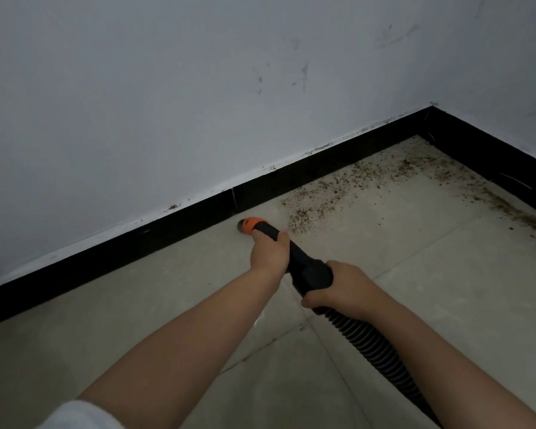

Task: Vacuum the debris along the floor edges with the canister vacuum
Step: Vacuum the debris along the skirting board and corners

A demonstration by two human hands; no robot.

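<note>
The vacuum's black wand (304,267) ends in an orange nozzle (250,225) that sits on the floor right at the black skirting board (174,230). My left hand (268,252) grips the wand just behind the nozzle. My right hand (344,287) grips the wand's thick rear end where the ribbed black hose (384,354) joins it. Brown crumbly debris (338,193) lies scattered along the skirting to the right of the nozzle and into the corner. More debris (514,212) runs along the right wall's edge. The canister is out of view.
Beige floor tiles (136,320) with grout lines cover the ground. A scuffed white wall (198,103) stands above the skirting and meets a second wall at the corner (430,119). The hose trails off toward the bottom right.
</note>
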